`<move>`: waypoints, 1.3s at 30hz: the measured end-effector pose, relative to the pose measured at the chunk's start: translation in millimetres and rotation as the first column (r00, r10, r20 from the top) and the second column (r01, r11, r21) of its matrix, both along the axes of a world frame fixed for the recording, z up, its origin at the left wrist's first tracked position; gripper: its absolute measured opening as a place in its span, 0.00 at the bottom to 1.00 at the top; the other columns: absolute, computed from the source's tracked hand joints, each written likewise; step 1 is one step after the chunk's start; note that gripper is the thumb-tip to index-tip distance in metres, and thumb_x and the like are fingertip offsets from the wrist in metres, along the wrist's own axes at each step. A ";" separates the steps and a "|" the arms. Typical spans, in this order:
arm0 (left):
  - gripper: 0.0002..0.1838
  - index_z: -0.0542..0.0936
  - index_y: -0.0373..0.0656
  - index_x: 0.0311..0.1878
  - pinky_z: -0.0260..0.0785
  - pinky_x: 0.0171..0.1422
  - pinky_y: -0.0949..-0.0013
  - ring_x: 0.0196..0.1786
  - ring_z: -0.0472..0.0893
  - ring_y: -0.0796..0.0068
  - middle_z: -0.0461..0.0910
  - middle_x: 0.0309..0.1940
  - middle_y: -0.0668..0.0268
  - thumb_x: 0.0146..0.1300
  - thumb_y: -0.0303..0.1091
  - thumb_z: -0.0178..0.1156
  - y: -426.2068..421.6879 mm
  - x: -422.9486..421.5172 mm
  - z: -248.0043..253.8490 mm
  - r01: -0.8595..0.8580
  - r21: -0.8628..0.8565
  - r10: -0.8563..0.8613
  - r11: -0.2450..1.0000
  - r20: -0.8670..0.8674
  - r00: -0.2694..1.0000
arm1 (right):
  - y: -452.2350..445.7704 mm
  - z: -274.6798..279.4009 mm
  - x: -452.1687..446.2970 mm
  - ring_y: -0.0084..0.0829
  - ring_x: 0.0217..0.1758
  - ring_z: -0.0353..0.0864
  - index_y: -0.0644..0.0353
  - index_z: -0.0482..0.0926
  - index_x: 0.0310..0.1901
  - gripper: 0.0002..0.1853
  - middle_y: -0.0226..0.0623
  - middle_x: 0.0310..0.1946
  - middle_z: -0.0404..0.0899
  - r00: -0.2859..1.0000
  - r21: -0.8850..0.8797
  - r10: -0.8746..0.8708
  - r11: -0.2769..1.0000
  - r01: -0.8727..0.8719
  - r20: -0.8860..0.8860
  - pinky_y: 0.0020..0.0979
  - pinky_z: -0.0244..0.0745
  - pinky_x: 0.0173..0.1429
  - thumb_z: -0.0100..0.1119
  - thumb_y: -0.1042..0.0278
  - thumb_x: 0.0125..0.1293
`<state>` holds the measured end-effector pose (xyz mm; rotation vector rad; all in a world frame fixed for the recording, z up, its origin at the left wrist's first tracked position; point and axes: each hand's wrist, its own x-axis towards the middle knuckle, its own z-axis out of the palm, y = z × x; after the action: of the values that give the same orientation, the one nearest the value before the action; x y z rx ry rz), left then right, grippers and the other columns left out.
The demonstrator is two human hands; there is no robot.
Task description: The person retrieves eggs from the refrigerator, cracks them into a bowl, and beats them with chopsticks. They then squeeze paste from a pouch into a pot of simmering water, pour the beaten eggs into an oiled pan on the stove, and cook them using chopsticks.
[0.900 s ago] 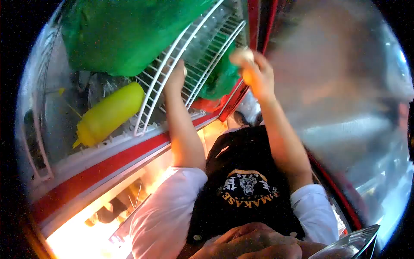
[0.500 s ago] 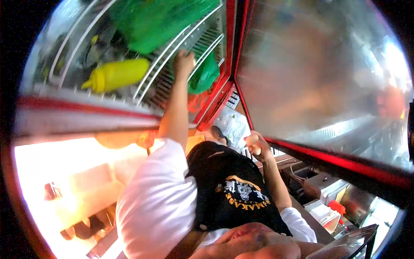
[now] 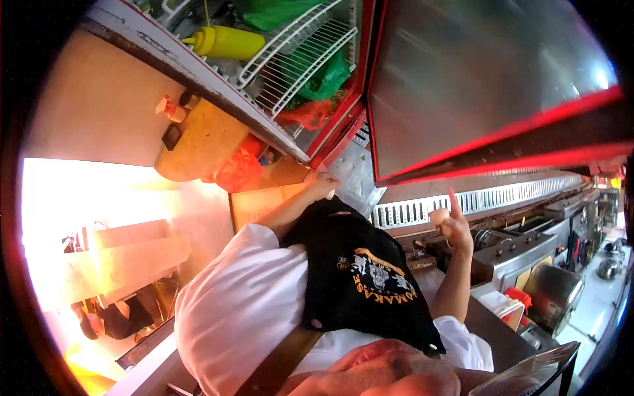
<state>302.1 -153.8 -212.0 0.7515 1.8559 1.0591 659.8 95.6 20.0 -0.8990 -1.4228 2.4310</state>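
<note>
My left hand (image 3: 322,186) is at my front, below the open fridge, just above the apron (image 3: 360,257). Its fingers are curled, and a small pale edge shows at them, too small to name. My right hand (image 3: 454,230) is raised beside the fridge door (image 3: 475,86), index finger stretched towards the door's red edge. Its other fingers close round a pale, rounded thing that looks like an egg (image 3: 438,216). The fridge's wire shelf (image 3: 310,66) carries a yellow squeeze bottle (image 3: 228,42) and green plastic bags (image 3: 330,76).
A red plastic bag (image 3: 307,115) lies low in the fridge. On the left are a rounded board (image 3: 205,142), a spray bottle (image 3: 172,109) and another red bag (image 3: 241,168). A steel counter (image 3: 492,254) and a large pot (image 3: 555,297) stand at the right, near a slotted drain (image 3: 422,210).
My left hand has come out of the fridge and down to my front. My right hand has moved right with its pale thing, and the door's edge now lies higher in view.
</note>
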 end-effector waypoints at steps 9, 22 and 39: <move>0.13 0.79 0.40 0.40 0.72 0.38 0.65 0.37 0.80 0.69 0.80 0.35 0.61 0.62 0.40 0.59 -40.3 -8.0 -69.0 0.273 0.113 -0.275 0.955 0.002 0.961 | -23.4 -9.9 -88.8 0.23 0.32 0.78 0.51 0.40 0.75 0.49 0.45 0.47 0.78 0.845 -0.080 0.506 0.848 -0.524 -0.171 0.23 0.75 0.33 0.58 0.75 0.54; 0.17 0.74 0.43 0.53 0.74 0.34 0.68 0.32 0.81 0.66 0.80 0.35 0.62 0.61 0.34 0.51 96.0 63.2 78.7 0.111 -0.227 0.053 0.967 0.612 0.789 | 43.2 -72.5 -123.8 0.23 0.28 0.79 0.59 0.67 0.63 0.25 0.36 0.41 0.79 0.871 -0.304 0.170 0.892 -0.334 -0.460 0.22 0.75 0.31 0.56 0.72 0.63; 0.20 0.66 0.48 0.60 0.71 0.38 0.68 0.40 0.78 0.71 0.76 0.43 0.66 0.70 0.45 0.48 658.2 363.0 173.0 0.511 0.117 -0.270 0.851 0.933 0.236 | 409.1 -11.3 143.0 0.34 0.53 0.77 0.60 0.71 0.56 0.21 0.41 0.50 0.76 0.553 0.700 -0.828 0.340 0.628 -0.094 0.33 0.70 0.57 0.60 0.64 0.62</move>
<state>665.1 504.3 -39.0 0.2820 0.6399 0.6521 802.8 504.7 8.8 -1.3213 -1.3486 0.9879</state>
